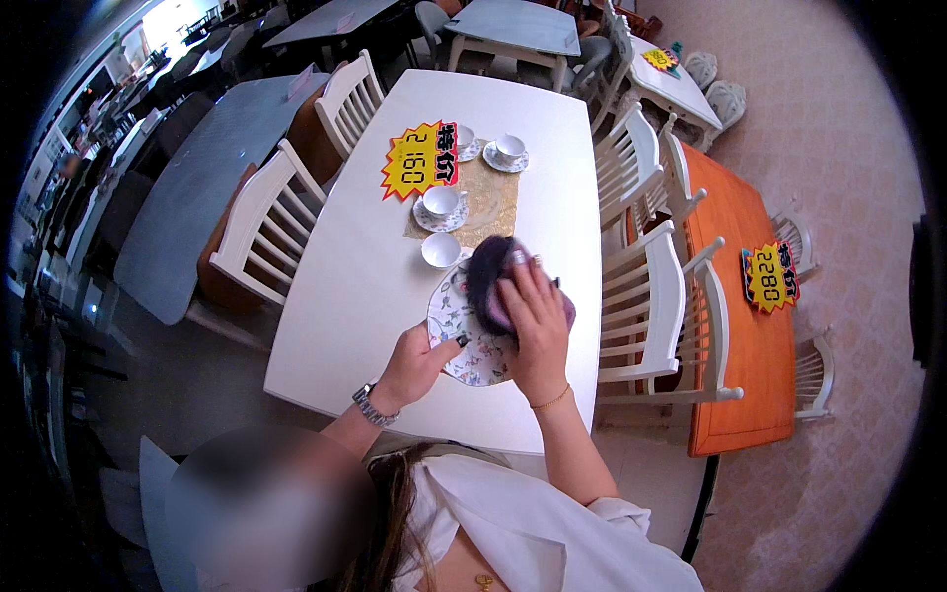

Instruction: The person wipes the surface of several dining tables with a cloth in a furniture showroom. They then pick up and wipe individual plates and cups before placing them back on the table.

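My left hand (423,362) grips the near left rim of a white plate with a floral pattern (473,362), thumb on its upper face. My right hand (538,318) is closed on a dark and pinkish-purple cloth (490,285), which lies against the plate's right part and hides it. A plain white cup (441,250) stands just beyond the plate. Farther off, a white cup (441,200) rests on a floral saucer (453,224). Another cup (510,145) sits on its saucer (506,161), and one more cup (464,136) is partly hidden by a price sign.
The white table (355,266) bears a gold table runner (497,200) and a yellow and red price sign (420,159). White slatted chairs (270,222) stand along both sides. An orange wooden table (740,355) is at the right, a grey table (200,170) at the left.
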`<state>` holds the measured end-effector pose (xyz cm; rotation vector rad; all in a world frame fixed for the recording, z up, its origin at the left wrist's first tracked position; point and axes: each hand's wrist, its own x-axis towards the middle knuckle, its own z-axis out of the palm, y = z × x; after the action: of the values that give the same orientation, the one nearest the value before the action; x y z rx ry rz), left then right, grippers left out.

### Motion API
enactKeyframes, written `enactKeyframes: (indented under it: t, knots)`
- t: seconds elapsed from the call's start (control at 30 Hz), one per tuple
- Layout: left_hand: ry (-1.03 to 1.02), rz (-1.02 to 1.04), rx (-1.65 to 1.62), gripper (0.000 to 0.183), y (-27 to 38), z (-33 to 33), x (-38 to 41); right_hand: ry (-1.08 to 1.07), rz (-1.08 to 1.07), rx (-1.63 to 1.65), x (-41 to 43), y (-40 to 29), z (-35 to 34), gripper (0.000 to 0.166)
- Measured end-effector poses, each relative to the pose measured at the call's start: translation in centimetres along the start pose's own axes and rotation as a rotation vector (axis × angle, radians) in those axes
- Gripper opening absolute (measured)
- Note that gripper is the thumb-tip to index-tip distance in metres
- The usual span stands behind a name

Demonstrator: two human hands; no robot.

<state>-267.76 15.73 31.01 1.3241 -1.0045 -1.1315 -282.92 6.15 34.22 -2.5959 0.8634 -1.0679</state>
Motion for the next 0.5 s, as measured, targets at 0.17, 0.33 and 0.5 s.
enactKeyframes:
  t: [0.17,0.33,0.5]
  knots:
    - [0.062,0.066,0.029,0.027,-0.9,0.5,0.0,0.004,0.011,0.135,-0.1,-0.9,0.6,0.061]
    - [0.104,0.498,0.437,0.039,-1.8,0.1,-0.3,-0.244,-0.217,0.437,-0.6,-2.6,0.4,0.056]
    - [0.061,0.191,0.084,0.026,-0.8,0.0,0.1,-0.155,-0.156,0.298,-0.1,-1.6,-0.6,0.056]
